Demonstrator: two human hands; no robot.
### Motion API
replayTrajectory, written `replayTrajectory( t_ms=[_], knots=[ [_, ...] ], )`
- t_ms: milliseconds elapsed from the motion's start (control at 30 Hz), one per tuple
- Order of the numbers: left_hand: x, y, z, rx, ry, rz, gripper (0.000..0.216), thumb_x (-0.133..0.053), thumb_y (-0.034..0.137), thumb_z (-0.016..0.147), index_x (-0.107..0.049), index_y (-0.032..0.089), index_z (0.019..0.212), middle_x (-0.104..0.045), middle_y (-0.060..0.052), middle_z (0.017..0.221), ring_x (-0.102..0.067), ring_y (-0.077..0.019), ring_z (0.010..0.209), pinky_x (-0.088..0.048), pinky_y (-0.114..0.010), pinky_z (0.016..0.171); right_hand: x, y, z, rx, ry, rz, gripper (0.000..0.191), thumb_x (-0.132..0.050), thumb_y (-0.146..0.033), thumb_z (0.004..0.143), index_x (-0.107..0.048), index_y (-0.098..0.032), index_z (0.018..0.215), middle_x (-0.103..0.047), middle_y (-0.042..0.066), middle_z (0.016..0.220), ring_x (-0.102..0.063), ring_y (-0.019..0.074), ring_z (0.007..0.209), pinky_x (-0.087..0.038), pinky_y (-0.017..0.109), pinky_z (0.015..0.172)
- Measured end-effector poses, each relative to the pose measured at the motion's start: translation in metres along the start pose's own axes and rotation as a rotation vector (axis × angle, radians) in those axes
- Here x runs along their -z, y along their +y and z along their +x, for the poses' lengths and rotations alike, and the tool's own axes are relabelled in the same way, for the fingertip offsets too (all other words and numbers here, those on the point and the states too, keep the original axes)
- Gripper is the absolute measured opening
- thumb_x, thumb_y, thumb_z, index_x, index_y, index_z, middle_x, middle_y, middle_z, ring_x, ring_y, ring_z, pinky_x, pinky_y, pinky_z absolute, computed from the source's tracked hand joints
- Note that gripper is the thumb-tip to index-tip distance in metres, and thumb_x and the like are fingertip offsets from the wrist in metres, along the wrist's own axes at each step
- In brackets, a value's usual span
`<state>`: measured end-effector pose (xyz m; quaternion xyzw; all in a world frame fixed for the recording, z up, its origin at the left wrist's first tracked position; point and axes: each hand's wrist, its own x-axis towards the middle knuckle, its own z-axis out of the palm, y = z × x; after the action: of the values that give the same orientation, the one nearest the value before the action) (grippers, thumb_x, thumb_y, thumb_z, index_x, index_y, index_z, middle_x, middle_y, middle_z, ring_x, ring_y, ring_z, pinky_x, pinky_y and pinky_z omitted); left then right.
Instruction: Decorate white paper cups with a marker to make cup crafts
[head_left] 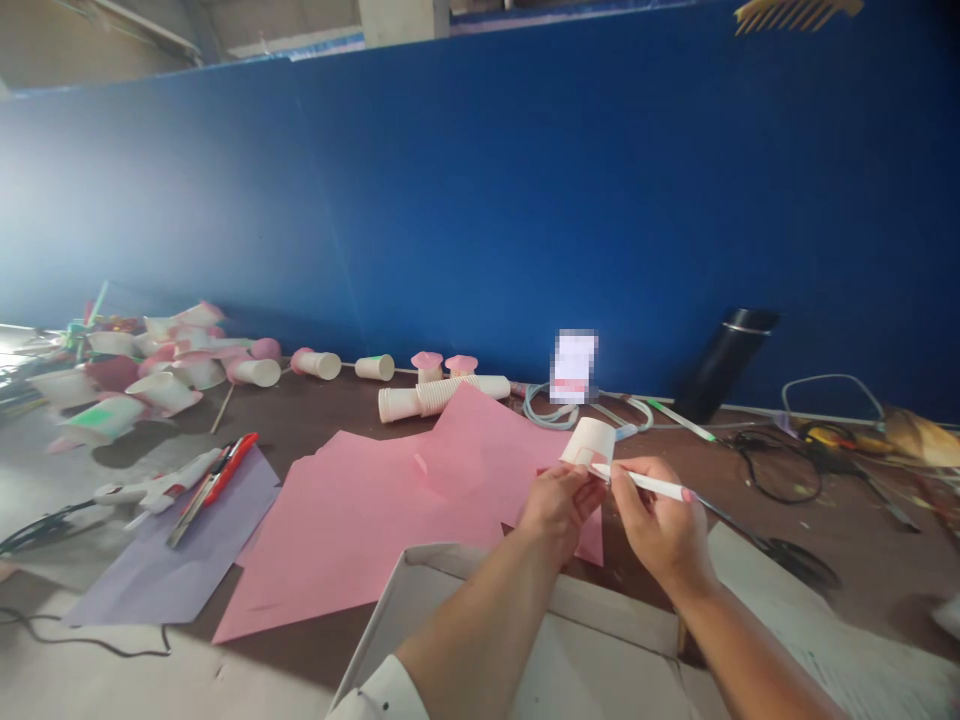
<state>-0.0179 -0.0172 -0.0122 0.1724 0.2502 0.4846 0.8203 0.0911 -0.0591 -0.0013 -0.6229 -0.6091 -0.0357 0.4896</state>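
A white paper cup (591,440) is gripped low down by my left hand (553,512), its closed fingers at the rim nearest me. Part of the cup's side looks pink. My right hand (664,530) pinches a white marker pen (654,485) with a pinkish end, its tip at the cup beside my left fingers. Pink paper sheets (382,500) lie to the left of and under my left hand. Under my forearms is a shallow white box (585,650). The exact spot where the pen meets the cup is partly hidden by my fingers.
At left, a red box cutter (217,475) and a glue gun (161,485) lie by purple paper (187,575). Behind stand pink-topped cups (427,365), a stack of cups (442,397) and a cup pile (150,380). A black bottle (724,365) leans right; scissors (795,562) lie nearby.
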Motion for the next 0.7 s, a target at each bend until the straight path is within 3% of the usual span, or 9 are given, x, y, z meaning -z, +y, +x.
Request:
replayTrajectory(
  t_ms=[200, 533, 700],
  knots=[
    [-0.001, 0.0005, -0.0011, -0.002, -0.022, -0.001, 0.006, -0.066, 0.013, 0.075, -0.062, 0.008, 0.076, -0.064, -0.009, 0.077, -0.062, -0.0128, 0.07, -0.047, -0.03, 0.09, -0.0019, 0.0011, 0.0011, 0.052, 0.052, -0.021, 0.027, -0.051, -0.042, 0.087, -0.064, -0.018, 0.089, -0.068, 0.008, 0.084, -0.065, 0.0187, 0.074, -0.048, 0.026, 0.064],
    [-0.004, 0.0032, -0.0047, 0.017, 0.009, -0.006, 0.006, -0.065, 0.012, 0.075, -0.062, 0.008, 0.073, -0.063, -0.007, 0.069, -0.063, -0.0123, 0.067, -0.049, -0.029, 0.086, -0.004, 0.0038, 0.0007, 0.031, 0.083, -0.052, 0.029, -0.051, -0.044, 0.087, -0.063, -0.018, 0.09, -0.068, 0.008, 0.081, -0.064, 0.0181, 0.068, -0.047, 0.025, 0.06],
    [-0.0023, 0.0024, -0.0046, 0.005, -0.035, -0.009, 0.008, -0.068, 0.014, 0.073, -0.061, 0.009, 0.074, -0.064, -0.008, 0.073, -0.063, -0.0135, 0.071, -0.047, -0.031, 0.09, -0.0045, 0.005, -0.0003, 0.016, 0.083, -0.046, 0.027, -0.052, -0.043, 0.086, -0.063, -0.018, 0.09, -0.068, 0.007, 0.08, -0.065, 0.0174, 0.068, -0.047, 0.024, 0.059]
  ],
)
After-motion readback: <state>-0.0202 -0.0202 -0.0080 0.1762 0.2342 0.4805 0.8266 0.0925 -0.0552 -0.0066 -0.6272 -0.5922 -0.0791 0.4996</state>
